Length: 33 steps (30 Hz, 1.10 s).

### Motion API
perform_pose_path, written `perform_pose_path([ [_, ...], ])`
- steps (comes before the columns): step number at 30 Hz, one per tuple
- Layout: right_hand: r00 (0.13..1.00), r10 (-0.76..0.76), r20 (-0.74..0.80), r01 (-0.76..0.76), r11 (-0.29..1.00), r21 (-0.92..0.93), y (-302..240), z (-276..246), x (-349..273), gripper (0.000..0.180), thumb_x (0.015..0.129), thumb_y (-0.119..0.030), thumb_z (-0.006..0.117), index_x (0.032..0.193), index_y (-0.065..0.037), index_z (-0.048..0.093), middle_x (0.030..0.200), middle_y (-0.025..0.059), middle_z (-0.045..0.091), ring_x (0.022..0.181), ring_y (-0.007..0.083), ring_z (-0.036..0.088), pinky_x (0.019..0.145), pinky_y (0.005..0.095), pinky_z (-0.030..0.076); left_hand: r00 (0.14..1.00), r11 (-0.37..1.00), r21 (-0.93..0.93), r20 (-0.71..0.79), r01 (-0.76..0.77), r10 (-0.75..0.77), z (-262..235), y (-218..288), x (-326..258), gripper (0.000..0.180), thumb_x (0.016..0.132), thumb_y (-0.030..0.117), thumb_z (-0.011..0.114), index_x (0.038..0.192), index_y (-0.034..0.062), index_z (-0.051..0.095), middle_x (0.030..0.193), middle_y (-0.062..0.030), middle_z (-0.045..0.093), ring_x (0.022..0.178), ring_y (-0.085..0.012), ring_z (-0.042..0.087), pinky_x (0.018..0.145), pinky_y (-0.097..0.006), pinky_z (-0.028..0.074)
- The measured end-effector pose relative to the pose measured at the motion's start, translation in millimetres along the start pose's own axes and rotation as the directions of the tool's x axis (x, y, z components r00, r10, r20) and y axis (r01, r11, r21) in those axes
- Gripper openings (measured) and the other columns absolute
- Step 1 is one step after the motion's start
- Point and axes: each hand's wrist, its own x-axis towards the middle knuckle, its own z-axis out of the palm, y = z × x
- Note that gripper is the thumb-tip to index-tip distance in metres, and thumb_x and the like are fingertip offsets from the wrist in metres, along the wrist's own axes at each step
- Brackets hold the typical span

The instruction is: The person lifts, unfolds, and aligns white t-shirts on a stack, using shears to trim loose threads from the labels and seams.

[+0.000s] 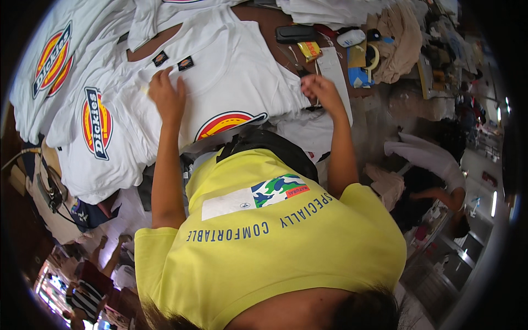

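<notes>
A white shirt (220,82) lies spread over the table in front of me, with a red, yellow and dark emblem (230,122) along its near edge. My left hand (168,98) rests on the white fabric, fingers apart, just below two small dark neck labels (185,63). At the right edge of the shirt, my right hand (324,93) has its fingers curled closed. A small dark object (302,71) shows at those fingertips; its kind and most of its shape are hidden.
More white printed shirts (49,60) pile up at the left. Beyond my right hand lie a black case (296,34), a yellow packet (309,51), a tape roll (372,58) and beige cloth (399,41). An iron (52,190) sits at far left. Another person (434,181) bends at the right.
</notes>
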Motion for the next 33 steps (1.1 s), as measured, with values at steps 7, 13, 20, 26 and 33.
perform_pose_path([
  [7, 1.0, 0.019, 0.006, -0.019, 1.0, 0.015, 95, 20, -68, 0.036, 0.078, -0.016, 0.064, 0.111, -0.004, 0.055, 0.107, 0.005, 0.057, 0.092, 0.013, 0.053, 0.079, 0.0262, 0.043, 0.732, 0.58, -0.571, 0.677, 0.582, -0.068, 90, 47, 78, 0.04, 0.079, 0.026, 0.063, 0.104, -0.0036, 0.054, 0.084, -0.0093, 0.062, 0.075, -0.0176, 0.059, 0.071, -0.027, 0.047],
  [13, 0.968, -0.177, -0.179, 0.211, 0.957, 0.199, 109, 45, -61, 0.036, 0.069, -0.008, 0.072, 0.094, -0.005, 0.046, 0.094, 0.0004, 0.048, 0.085, 0.0092, 0.049, 0.077, 0.0252, 0.042, 0.355, 0.274, -0.385, 0.922, 0.881, 0.152, 101, 82, 106, 0.046, 0.078, 0.033, 0.065, 0.108, -0.0004, 0.053, 0.104, -0.0105, 0.058, 0.092, -0.0153, 0.056, 0.084, -0.026, 0.044],
  [20, 0.952, -0.176, -0.249, 0.218, 0.965, 0.148, 111, 64, -57, 0.03, 0.074, 0.003, 0.061, 0.1, -0.006, 0.048, 0.083, 0.0, 0.049, 0.067, 0.0058, 0.049, 0.062, 0.019, 0.042, 0.44, -0.208, -0.397, 0.866, 0.894, 0.237, 113, 77, 126, 0.055, 0.084, 0.041, 0.053, 0.117, -0.0027, 0.048, 0.113, -0.0135, 0.056, 0.104, -0.0238, 0.054, 0.093, -0.036, 0.041],
  [26, 0.962, -0.22, -0.162, 0.24, 0.964, 0.115, 101, 52, -71, 0.046, 0.074, 0.01, 0.051, 0.116, -0.008, 0.048, 0.072, -0.001, 0.045, 0.061, 0.0033, 0.047, 0.056, 0.0171, 0.036, 0.507, -0.384, -0.393, 0.82, 0.835, 0.264, 101, 68, 125, 0.06, 0.084, 0.044, 0.052, 0.112, -0.0094, 0.048, 0.11, -0.0208, 0.055, 0.103, -0.0321, 0.053, 0.092, -0.042, 0.041],
  [33, 0.991, -0.131, 0.001, 0.131, 0.991, 0.029, 68, 56, -72, 0.057, 0.075, 0.003, 0.053, 0.128, -0.015, 0.042, 0.068, -0.0009, 0.044, 0.058, 0.0069, 0.045, 0.055, 0.0201, 0.037, 0.547, -0.451, -0.387, 0.778, 0.804, 0.308, 84, 77, 121, 0.065, 0.084, 0.045, 0.051, 0.115, -0.0117, 0.044, 0.114, -0.0228, 0.052, 0.107, -0.0339, 0.05, 0.095, -0.043, 0.038],
])
